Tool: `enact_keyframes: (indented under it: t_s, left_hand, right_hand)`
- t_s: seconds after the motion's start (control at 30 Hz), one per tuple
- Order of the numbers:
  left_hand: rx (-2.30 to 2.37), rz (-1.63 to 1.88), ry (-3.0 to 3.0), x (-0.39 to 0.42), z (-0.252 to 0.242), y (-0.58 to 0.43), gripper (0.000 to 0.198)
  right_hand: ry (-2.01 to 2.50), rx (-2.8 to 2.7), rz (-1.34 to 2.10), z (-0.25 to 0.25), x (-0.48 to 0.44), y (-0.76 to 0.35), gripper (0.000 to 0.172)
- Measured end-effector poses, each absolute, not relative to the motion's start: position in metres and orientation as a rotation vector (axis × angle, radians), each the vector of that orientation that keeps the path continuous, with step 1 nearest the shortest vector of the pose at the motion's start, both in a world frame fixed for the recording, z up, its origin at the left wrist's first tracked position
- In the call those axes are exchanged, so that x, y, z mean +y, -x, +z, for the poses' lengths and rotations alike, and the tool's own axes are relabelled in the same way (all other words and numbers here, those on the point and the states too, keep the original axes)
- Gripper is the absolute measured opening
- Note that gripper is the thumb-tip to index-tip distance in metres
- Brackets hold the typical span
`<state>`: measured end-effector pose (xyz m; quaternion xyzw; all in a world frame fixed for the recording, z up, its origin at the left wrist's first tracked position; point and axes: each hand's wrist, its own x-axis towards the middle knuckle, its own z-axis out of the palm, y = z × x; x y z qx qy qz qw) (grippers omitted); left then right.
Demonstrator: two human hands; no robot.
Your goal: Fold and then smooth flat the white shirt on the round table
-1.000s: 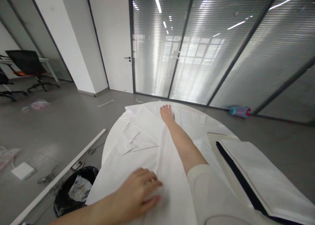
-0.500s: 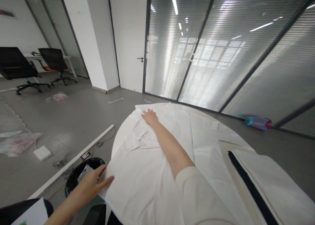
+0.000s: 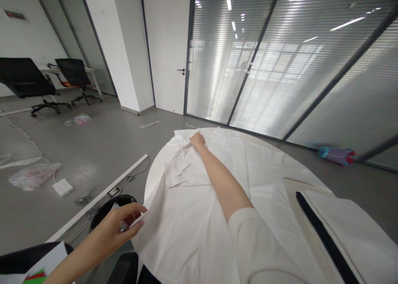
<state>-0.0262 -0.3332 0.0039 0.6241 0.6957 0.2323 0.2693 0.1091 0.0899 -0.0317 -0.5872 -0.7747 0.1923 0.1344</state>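
A white shirt (image 3: 183, 217) lies spread over a round white table (image 3: 155, 168), with a crumpled, folded part that looks like a sleeve (image 3: 186, 170) on its left half. My left hand (image 3: 126, 222) pinches the shirt's left edge between thumb and fingers, holding it slightly raised off the table's side. At the far end, my right hand (image 3: 198, 140) is closed on the bunched cloth; its fingertips are partly hidden. My right arm crosses over the middle of the shirt.
On the table's right lie a cream board or folder (image 3: 290, 188), a black strip (image 3: 323, 234) and more white cloth (image 3: 357, 217). A black-lined bin (image 3: 102, 211) and a chair armrest (image 3: 124, 267) stand at the lower left. Cables and a power strip (image 3: 114, 191) lie on the floor.
My right hand has gone from spread flat on the cloth to closed on it. My left hand has lifted the left edge, and the cloth there now rises in a fold.
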Motion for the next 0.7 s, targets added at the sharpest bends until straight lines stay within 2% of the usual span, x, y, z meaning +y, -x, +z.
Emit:
enact_keyframes:
  t_s: [0.1, 0.3, 0.57, 0.63, 0.7]
  left_hand:
    - [1.816, 0.765, -1.809, -0.33, 0.021, 0.013, 0.031]
    - [1.591, 0.881, -2.067, -0.325, 0.045, -0.014, 0.022]
    - [1.368, 0.73, -2.161, -0.323, 0.02, -0.035, 0.021]
    - [1.296, 0.681, -2.204, -0.323, 0.014, -0.043, 0.02]
    - [1.253, 0.653, -2.244, -0.324, 0.01, -0.052, 0.019]
  right_hand:
    - [1.709, -2.081, 0.654, -0.027, 0.101, -0.127, 0.036]
    - [1.667, -1.906, 0.805, -0.03, 0.111, -0.192, 0.052]
    - [1.674, -2.008, 0.839, -0.043, 0.091, -0.263, 0.052]
    - [1.686, -2.047, 0.796, -0.037, 0.085, -0.27, 0.048]
    - [1.684, -2.111, 0.777, -0.031, 0.076, -0.273, 0.033]
